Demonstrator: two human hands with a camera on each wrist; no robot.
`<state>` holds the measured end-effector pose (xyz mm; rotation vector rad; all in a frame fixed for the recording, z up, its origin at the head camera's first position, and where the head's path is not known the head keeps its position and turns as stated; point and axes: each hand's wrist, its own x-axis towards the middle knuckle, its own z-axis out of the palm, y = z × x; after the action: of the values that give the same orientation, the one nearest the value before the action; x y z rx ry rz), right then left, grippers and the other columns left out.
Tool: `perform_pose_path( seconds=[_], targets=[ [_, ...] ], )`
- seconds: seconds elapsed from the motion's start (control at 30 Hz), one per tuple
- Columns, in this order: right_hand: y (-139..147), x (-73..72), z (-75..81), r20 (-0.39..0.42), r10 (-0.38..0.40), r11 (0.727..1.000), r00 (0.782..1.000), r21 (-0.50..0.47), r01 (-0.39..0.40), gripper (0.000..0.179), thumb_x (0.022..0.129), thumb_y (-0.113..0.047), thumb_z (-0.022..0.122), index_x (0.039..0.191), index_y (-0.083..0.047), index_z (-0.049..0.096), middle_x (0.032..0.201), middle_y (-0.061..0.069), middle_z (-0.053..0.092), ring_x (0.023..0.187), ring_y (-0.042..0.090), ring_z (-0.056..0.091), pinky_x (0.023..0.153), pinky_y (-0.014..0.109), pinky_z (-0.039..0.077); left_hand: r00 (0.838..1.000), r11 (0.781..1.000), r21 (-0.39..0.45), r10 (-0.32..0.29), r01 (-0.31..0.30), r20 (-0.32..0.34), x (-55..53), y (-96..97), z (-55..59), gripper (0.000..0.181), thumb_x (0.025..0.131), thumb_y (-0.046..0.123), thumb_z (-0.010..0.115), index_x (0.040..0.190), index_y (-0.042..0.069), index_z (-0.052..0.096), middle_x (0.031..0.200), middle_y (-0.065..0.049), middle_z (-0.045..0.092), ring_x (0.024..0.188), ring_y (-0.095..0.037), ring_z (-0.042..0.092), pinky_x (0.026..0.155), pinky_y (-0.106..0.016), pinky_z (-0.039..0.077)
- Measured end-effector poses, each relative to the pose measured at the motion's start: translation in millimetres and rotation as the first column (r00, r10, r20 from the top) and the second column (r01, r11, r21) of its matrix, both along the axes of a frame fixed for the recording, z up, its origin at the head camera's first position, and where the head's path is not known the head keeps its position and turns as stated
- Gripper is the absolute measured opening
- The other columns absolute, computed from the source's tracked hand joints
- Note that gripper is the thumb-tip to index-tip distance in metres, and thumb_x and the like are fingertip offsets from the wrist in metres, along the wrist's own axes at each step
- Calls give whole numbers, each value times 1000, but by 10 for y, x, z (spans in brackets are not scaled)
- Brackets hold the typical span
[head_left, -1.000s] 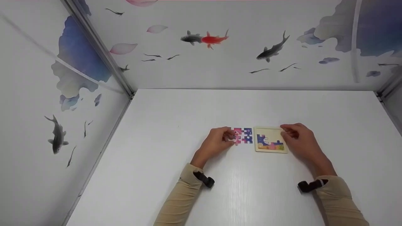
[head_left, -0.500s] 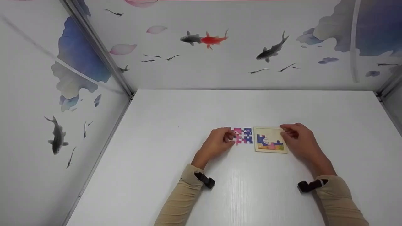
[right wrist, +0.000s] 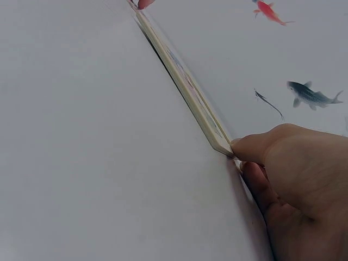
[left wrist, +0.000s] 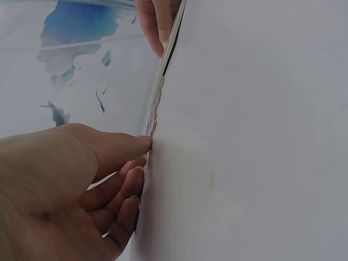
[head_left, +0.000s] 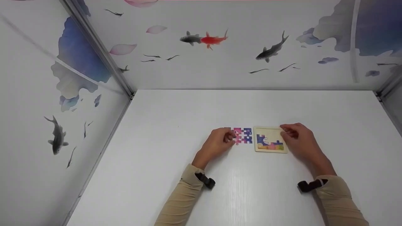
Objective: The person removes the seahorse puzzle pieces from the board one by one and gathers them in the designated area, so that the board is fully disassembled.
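Several pink and purple jigsaw pieces (head_left: 247, 135) lie in a loosely spaced block on the table. The left hand (head_left: 216, 141) holds this block at its left side, thumb at the near edge and fingers curled, covering some pieces. In the left wrist view, the thumb (left wrist: 130, 145) touches their thin edge. Just right of the block is a pale wooden puzzle tray (head_left: 255, 147), its lower part filled with coloured pieces and its upper part bare. The right hand (head_left: 300, 141) grips the tray's right side; in the right wrist view, the thumb (right wrist: 250, 148) presses the tray's corner.
The white table (head_left: 176, 119) meets a back wall (head_left: 220, 69) and a left wall (head_left: 28, 94), both printed with fish and blue shapes. Each wrist carries a black strap with a small camera (head_left: 304, 186).
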<state>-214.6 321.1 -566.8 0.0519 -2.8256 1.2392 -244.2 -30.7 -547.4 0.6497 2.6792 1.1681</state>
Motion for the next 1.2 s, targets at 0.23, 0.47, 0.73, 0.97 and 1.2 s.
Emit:
perform_pose_path(
  seconds=[0.23,0.47,0.73,0.97,1.2],
  targets=[
    [-12,2,-6,-10,5,1000,1000,-12,-6,40,109,-32,67,145,-14,69,124,9,65,110,22,61,85,5,43,998,998,-42,40,-42,-48,30,47,70,18,101,15,77,118,10,74,103,0,72,90,-10,58,80,-22,50],
    [-1,-9,-11,-12,18,1000,1000,-2,-18,42,109,-32,66,146,-13,67,124,10,65,110,24,60,85,5,42,996,998,-40,54,-58,-77,85,295,108,21,103,17,75,123,10,73,114,-3,73,102,-15,65,89,-21,54],
    [2,11,7,10,-4,1000,1000,6,4,44,109,-34,65,148,-14,66,125,9,63,112,25,60,85,5,42,994,996,-85,-15,6,-105,122,628,63,22,102,14,76,123,11,73,119,-2,74,102,-12,67,89,-17,54],
    [2,18,15,14,-2,1000,1000,4,2,43,110,-35,65,148,-15,66,125,9,64,111,24,59,85,6,42,990,991,-135,-22,3,-142,129,896,69,29,100,5,73,127,14,73,123,2,72,110,-7,65,97,-17,53],
    [10,17,16,0,9,1000,1000,2,-9,43,109,-36,65,147,-16,67,124,9,65,109,22,59,84,5,42,993,980,-199,-18,-7,-121,128,997,89,29,102,20,76,131,18,73,127,5,70,111,-4,63,102,-19,53]
  ],
)
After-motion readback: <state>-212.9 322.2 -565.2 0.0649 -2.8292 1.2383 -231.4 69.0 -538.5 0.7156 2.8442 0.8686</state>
